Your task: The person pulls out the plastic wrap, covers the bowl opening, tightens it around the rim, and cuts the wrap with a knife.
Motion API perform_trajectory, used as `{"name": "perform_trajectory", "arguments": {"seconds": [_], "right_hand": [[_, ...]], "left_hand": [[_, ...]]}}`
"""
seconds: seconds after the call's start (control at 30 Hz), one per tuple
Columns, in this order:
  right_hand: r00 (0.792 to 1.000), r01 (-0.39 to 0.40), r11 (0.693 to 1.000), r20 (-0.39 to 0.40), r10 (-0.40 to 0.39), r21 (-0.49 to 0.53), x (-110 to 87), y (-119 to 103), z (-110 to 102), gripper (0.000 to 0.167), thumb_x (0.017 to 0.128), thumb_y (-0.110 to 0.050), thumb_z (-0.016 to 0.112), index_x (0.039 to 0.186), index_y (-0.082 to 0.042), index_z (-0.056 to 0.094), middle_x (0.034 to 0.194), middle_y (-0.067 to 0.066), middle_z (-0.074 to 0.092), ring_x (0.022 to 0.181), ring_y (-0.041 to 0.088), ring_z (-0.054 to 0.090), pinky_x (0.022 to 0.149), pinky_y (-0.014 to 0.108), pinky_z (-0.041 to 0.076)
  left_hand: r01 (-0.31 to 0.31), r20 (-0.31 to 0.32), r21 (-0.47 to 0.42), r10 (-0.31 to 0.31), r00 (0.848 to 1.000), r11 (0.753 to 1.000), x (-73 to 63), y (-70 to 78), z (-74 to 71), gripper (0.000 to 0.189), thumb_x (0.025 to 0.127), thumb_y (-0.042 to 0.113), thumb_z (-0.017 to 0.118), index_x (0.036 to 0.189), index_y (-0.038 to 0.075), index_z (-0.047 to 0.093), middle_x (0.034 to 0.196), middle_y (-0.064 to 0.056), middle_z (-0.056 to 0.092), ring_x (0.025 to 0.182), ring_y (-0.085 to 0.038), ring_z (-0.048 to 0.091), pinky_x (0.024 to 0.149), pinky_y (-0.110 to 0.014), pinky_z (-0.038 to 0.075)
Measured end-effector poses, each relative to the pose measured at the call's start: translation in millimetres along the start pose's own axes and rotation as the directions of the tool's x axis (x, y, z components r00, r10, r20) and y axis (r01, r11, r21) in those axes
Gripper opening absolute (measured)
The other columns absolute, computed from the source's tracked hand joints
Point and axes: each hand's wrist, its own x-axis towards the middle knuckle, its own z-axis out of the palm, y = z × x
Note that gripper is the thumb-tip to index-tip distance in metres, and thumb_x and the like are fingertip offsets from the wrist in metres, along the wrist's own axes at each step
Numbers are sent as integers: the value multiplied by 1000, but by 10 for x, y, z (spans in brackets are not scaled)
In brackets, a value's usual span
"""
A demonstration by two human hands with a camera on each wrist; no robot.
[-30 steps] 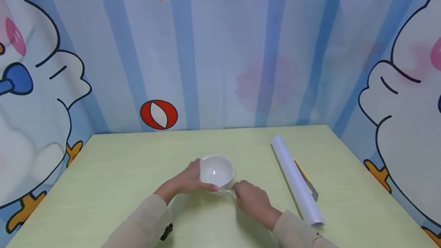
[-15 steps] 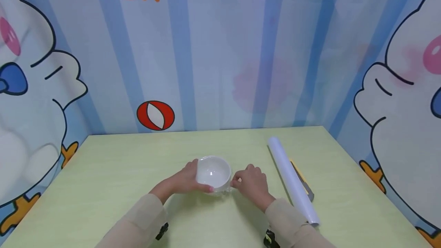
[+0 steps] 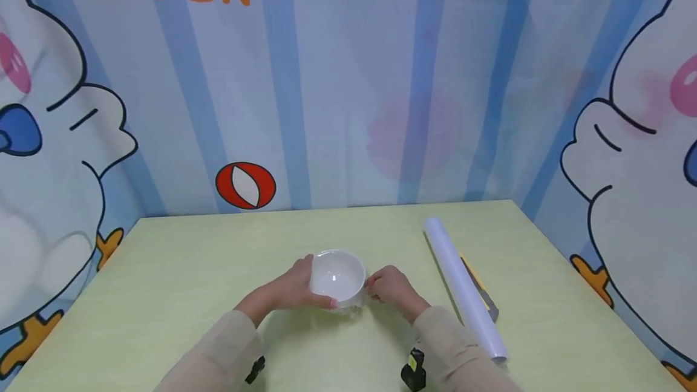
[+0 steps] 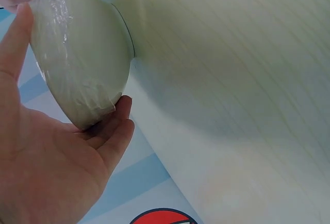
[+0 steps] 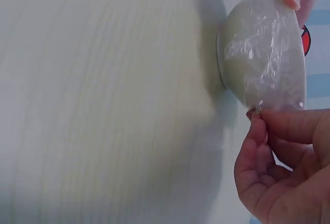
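Note:
A white bowl (image 3: 339, 276) stands upright, mouth up, around the middle of the table. Crinkled clear plastic wrap (image 5: 268, 54) clings to the outside of its wall, as both wrist views show. My left hand (image 3: 291, 288) grips the bowl from the left, thumb at the near rim and fingers curving round the far side. On the right side, my right hand (image 3: 394, 289) pinches the edge of the wrap between thumb and fingertip, right at the bowl's wall (image 5: 240, 74).
To the right lies a long pale roll (image 3: 465, 289), slanting across the table (image 3: 218, 259). Partly hidden behind it is a yellow and grey tool (image 3: 484, 295). A striped curtain with cartoon prints (image 3: 348, 77) hangs beyond the table's back edge.
My right hand has lifted, turned and come back down against the bowl's right side. The wrap that stretched out toward it now lies bunched at the bowl's near side. My left hand keeps its grip.

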Motion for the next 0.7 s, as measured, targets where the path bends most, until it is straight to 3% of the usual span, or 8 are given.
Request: {"name": "perform_trajectory", "arguments": {"seconds": [0.1, 0.27, 0.37, 0.43, 0.5, 0.57, 0.63, 0.7], "right_hand": [[999, -43, 994, -6, 44, 101, 34, 5, 56, 12, 72, 4, 60, 80, 6, 68, 56, -1, 53, 50, 9, 45, 47, 19, 39], [994, -112, 968, 30, 108, 225, 78, 3, 55, 38, 72, 3, 62, 107, 11, 51, 75, 7, 57, 58, 12, 52, 53, 23, 47], [992, -96, 968, 108, 72, 234, 126, 19, 19, 63, 72, 3, 61, 130, 9, 36, 73, 7, 55, 60, 13, 51, 56, 24, 46], [987, -36, 981, 162, 5, 192, 158, 35, -11, 70, 70, 3, 58, 135, 8, 34, 70, 5, 54, 59, 13, 50, 55, 23, 46], [972, 32, 989, 224, -65, 147, 187, 48, -47, 57, 67, 5, 54, 123, 7, 49, 63, 2, 50, 56, 12, 46, 54, 22, 42], [955, 111, 991, 268, -128, 77, 207, 49, -82, 32, 65, 6, 51, 96, 5, 61, 59, 0, 47, 54, 11, 43, 52, 21, 38], [942, 177, 984, 287, -172, 7, 227, 33, -106, 12, 64, 7, 50, 72, 1, 57, 55, -1, 44, 52, 11, 39, 50, 21, 34], [940, 240, 967, 271, -209, -85, 245, 11, -109, 11, 63, 7, 52, 67, -4, 54, 56, -2, 45, 53, 11, 40, 51, 21, 34]], "left_hand": [[20, 6, 3, -20, 1000, 1000, -20, -6, -6, 95, 66, 41, 79, 136, 4, 27, 125, -8, 41, 112, -22, 41, 90, -45, 45], [36, 4, 8, -36, 999, 999, -21, -19, -25, 96, 65, 42, 80, 136, 5, 27, 126, -8, 41, 113, -23, 41, 90, -46, 44], [35, 6, -1, -35, 999, 999, -12, -33, -30, 95, 66, 40, 80, 136, 5, 27, 126, -9, 41, 113, -24, 41, 92, -46, 43], [31, 13, -15, -31, 999, 999, -10, -42, -25, 95, 65, 40, 80, 136, 6, 27, 127, -8, 41, 114, -23, 40, 92, -47, 43], [25, 23, -29, -25, 999, 999, -7, -50, -18, 94, 66, 40, 80, 136, 7, 27, 127, -8, 40, 115, -23, 40, 92, -46, 43], [15, 30, -35, -14, 999, 999, -3, -56, -12, 94, 66, 40, 80, 136, 8, 27, 127, -7, 40, 115, -22, 39, 92, -46, 43], [6, 30, -37, -4, 1000, 999, 2, -55, -15, 93, 66, 40, 80, 136, 8, 28, 127, -7, 40, 114, -22, 39, 92, -46, 43], [-8, 28, -34, 8, 1000, 999, 9, -53, -24, 92, 66, 40, 80, 136, 9, 28, 127, -7, 41, 114, -22, 39, 91, -45, 43]]}}
